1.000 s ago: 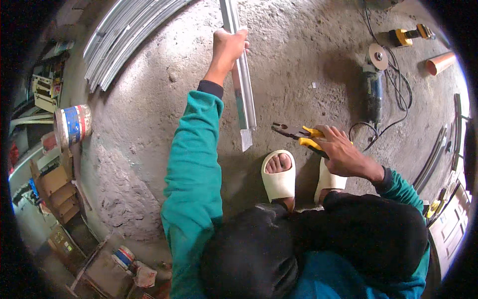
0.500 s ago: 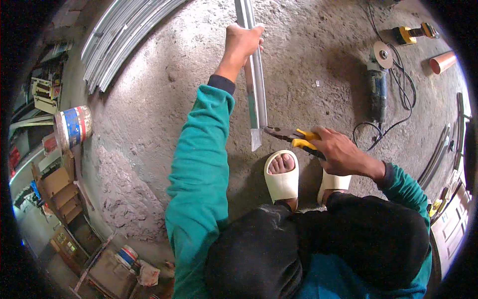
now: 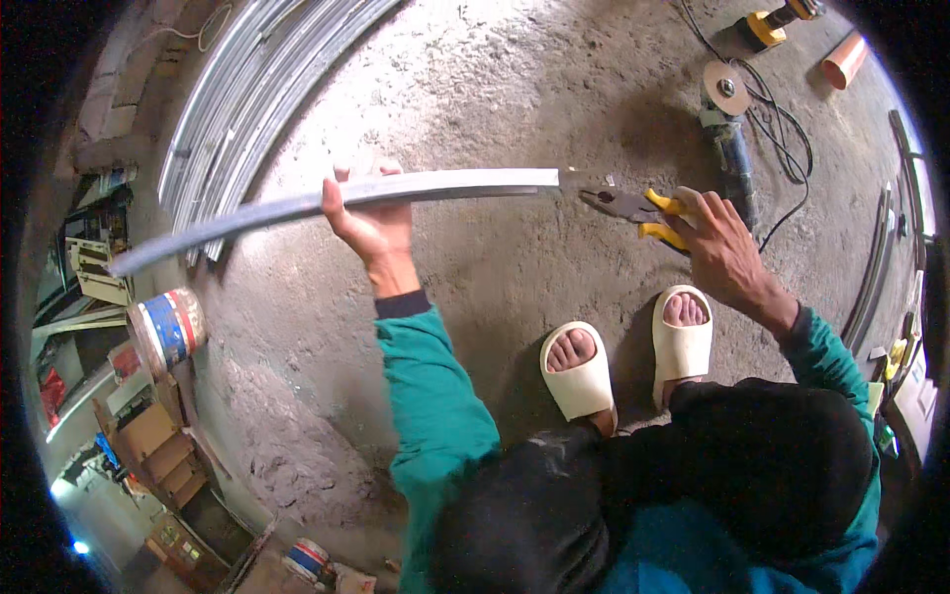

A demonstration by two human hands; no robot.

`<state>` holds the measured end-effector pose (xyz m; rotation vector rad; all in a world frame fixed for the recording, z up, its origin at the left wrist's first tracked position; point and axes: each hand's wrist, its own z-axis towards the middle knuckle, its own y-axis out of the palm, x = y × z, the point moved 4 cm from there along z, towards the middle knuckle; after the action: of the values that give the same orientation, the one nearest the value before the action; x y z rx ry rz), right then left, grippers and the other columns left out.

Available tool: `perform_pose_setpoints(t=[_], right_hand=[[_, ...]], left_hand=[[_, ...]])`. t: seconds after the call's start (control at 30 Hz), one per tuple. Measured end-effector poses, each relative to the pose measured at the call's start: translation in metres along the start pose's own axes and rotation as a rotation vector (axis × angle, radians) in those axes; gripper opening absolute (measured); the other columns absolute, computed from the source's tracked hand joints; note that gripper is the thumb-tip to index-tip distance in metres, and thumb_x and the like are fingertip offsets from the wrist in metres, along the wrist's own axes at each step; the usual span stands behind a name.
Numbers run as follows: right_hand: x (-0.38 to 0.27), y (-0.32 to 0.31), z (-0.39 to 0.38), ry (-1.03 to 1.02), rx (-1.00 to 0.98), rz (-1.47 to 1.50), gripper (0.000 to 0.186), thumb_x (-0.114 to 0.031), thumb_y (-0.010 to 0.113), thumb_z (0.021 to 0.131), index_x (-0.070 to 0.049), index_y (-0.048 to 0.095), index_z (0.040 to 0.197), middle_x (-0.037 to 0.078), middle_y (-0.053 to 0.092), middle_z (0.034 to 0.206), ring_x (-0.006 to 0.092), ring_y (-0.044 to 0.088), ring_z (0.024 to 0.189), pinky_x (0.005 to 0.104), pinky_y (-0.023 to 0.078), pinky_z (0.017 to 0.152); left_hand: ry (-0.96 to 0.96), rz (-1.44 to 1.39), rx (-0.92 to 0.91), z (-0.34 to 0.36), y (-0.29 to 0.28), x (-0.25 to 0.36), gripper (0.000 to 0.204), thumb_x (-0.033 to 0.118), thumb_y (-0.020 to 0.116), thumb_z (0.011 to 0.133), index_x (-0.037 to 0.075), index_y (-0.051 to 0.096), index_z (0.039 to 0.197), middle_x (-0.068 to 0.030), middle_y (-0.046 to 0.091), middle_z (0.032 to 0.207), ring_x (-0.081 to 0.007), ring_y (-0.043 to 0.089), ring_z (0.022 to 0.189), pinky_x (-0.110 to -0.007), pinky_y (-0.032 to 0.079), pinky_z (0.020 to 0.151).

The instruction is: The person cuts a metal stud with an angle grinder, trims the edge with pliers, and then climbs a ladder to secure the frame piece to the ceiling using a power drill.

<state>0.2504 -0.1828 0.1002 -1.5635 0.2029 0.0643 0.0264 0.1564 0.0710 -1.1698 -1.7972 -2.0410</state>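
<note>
A: Where's the strip (image 3: 336,206)?
B: Your left hand (image 3: 368,220) is clenched around it near the middle; it runs level from nine o'clock to three, its cut end just short of the pliers (image 3: 633,210).
A: And the pliers?
B: At three o'clock of that end, your right hand (image 3: 722,252) is wrapped round their yellow handles, jaws toward the strip. The grinder (image 3: 730,139) lies at twelve o'clock of that hand.

Pretty even daylight, soft, brightest on the concrete floor (image 3: 515,79) up top. Soft shadows under the metal strip (image 3: 336,198) and around the sandals (image 3: 579,371). Heavy fisheye bending, black vignette all round the rim. Sharp in the middle, smeared and murky at the left edge. Mild glare on the stacked metal channels (image 3: 247,89).
</note>
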Motion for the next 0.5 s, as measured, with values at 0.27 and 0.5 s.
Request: perform_pose_setpoints(t=[0.27,0.5], right_hand=[[-0.022,0.004,-0.010,0.271,-0.207,0.784,0.046,-0.005,0.061,0.063,0.002,0.058,0.109,0.018,0.051,0.108,0.0330,0.052,0.102,0.0376,0.041,0.089],[-0.052,-0.002,-0.045,0.504,-0.387,1.147,0.053,-0.004,0.059,0.067,0.002,0.048,0.118,0.016,0.055,0.104,0.0225,0.050,0.104,0.0331,0.038,0.093]], left_hand=[[0.215,-0.251,-0.137,0.001,-0.044,0.002,0.021,0.034,0.054,0.086,0.014,0.048,0.082,0.0001,0.046,0.075,-0.0102,0.042,0.070,-0.035,0.040,0.081],[0.259,-0.136,0.463,0.015,-0.006,-0.020,0.037,0.038,0.046,0.095,0.002,0.052,0.090,0.0007,0.041,0.071,-0.0121,0.043,0.062,-0.028,0.047,0.067]])
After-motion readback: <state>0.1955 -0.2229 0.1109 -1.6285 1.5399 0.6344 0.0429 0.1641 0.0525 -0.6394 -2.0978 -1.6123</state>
